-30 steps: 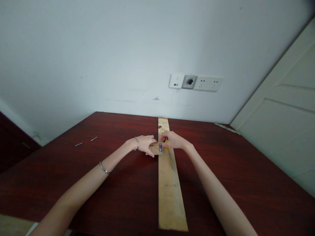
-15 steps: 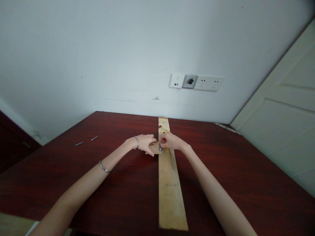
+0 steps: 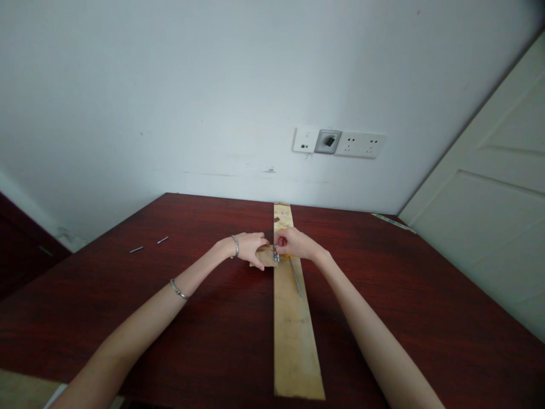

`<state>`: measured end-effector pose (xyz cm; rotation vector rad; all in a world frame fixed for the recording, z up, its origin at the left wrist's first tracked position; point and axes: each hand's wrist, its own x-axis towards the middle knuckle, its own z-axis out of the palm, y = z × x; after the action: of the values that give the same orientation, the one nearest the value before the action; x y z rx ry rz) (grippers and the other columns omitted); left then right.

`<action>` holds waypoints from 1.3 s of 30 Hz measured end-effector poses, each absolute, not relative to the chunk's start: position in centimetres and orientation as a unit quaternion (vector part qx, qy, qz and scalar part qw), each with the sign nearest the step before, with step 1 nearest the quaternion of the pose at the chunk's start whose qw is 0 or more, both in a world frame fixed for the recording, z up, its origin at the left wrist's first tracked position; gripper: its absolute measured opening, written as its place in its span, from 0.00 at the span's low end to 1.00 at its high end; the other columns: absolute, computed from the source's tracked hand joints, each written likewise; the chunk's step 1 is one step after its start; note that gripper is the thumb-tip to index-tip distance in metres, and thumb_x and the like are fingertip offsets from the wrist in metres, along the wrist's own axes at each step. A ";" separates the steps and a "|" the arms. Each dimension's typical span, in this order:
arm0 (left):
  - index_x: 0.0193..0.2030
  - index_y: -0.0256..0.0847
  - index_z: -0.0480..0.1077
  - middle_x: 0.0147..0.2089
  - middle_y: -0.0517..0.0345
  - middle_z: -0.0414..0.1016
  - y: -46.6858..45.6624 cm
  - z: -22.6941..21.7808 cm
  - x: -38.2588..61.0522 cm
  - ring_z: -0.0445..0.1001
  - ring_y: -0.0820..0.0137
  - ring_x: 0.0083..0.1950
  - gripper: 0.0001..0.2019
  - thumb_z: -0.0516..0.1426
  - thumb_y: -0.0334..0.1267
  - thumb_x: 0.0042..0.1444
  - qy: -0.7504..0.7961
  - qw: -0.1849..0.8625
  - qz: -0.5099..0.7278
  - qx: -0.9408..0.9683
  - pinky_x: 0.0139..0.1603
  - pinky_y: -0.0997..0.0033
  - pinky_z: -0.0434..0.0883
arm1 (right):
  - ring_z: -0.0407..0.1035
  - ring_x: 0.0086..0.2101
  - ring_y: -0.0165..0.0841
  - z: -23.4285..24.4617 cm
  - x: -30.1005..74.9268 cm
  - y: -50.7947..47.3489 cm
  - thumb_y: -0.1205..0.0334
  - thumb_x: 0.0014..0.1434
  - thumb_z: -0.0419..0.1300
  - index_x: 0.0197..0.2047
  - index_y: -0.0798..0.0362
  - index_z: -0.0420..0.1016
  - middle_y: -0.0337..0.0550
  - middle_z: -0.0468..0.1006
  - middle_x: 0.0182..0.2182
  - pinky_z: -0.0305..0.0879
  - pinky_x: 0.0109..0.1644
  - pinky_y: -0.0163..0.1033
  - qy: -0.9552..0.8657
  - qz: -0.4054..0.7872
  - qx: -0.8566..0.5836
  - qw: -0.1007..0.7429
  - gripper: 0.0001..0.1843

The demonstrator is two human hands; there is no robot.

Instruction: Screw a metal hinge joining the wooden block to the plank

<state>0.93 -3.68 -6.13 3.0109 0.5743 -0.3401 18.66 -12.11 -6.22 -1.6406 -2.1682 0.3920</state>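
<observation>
My left hand (image 3: 252, 247) grips a small wooden block (image 3: 267, 257), its thumb on the near side and fingers on the far side. The block's right end meets a long wooden board (image 3: 296, 335) on the table. A small shiny metal piece (image 3: 276, 257) sits at that end. Over the board, my right hand (image 3: 296, 242) has thumb and fingers pinched just above the metal piece; whatever they pinch is too small to make out. Beneath this hand is a screwdriver (image 3: 296, 277) with a yellow handle, mostly hidden, its shaft pointing toward me. I cannot tell whether the palm holds it.
Two thin metal rods (image 3: 137, 249) lie on the dark red table (image 3: 191, 341) at the left. A pale strip (image 3: 394, 222) rests near the far right edge. Wall sockets (image 3: 360, 145) are behind the table, and a white panelled door (image 3: 502, 187) stands at the right.
The wooden block and metal piece have shifted slightly left. The screwdriver's shaft has also swung a little left. Both hands otherwise keep nearly the same place.
</observation>
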 end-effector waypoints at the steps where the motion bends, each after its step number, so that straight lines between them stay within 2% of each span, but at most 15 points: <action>1: 0.49 0.40 0.67 0.47 0.50 0.67 -3.7 -6.1 0.9 0.71 0.60 0.45 0.34 0.60 0.62 0.41 0.185 0.028 -0.111 0.976 0.38 0.68 0.68 | 0.63 0.24 0.25 -6.1 18.6 -12.2 0.68 0.47 0.61 0.29 0.55 0.73 0.37 0.73 0.24 0.51 0.26 0.29 -0.773 0.134 -0.590 0.190 0.02; 8: 0.50 0.39 0.66 0.47 0.49 0.67 -3.7 -6.0 0.9 0.70 0.59 0.46 0.35 0.60 0.62 0.40 0.182 0.034 -0.114 0.976 0.38 0.68 0.68 | 0.62 0.23 0.25 -5.8 18.0 -12.7 0.67 0.47 0.61 0.29 0.53 0.73 0.36 0.74 0.24 0.49 0.25 0.30 -0.779 0.091 -0.596 0.175 0.03; 18: 0.52 0.41 0.65 0.48 0.50 0.66 -3.5 -5.8 0.8 0.69 0.59 0.48 0.35 0.61 0.60 0.39 0.186 0.037 -0.121 0.974 0.39 0.68 0.68 | 0.65 0.26 0.25 -7.2 18.4 -11.5 0.71 0.49 0.59 0.31 0.57 0.74 0.37 0.72 0.24 0.59 0.30 0.29 -0.780 0.194 -0.541 0.247 0.04; 28: 0.54 0.42 0.64 0.48 0.50 0.67 -3.3 -5.6 0.6 0.69 0.59 0.48 0.36 0.61 0.60 0.40 0.185 0.043 -0.101 0.977 0.40 0.68 0.67 | 0.60 0.24 0.25 -7.0 17.8 -11.8 0.74 0.45 0.57 0.26 0.56 0.70 0.34 0.67 0.22 0.55 0.29 0.29 -0.772 0.143 -0.556 0.272 0.05; 39: 0.52 0.38 0.65 0.48 0.49 0.69 -3.2 -5.7 0.7 0.70 0.58 0.48 0.36 0.62 0.59 0.40 0.182 0.053 -0.094 0.977 0.41 0.67 0.68 | 0.62 0.24 0.25 -6.4 18.0 -12.2 0.71 0.45 0.57 0.30 0.55 0.68 0.34 0.68 0.24 0.57 0.30 0.30 -0.778 0.131 -0.530 0.311 0.06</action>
<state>0.71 -3.21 -5.69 2.9719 0.5534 -0.2863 18.01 -12.16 -6.44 -1.3988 -2.0532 0.3449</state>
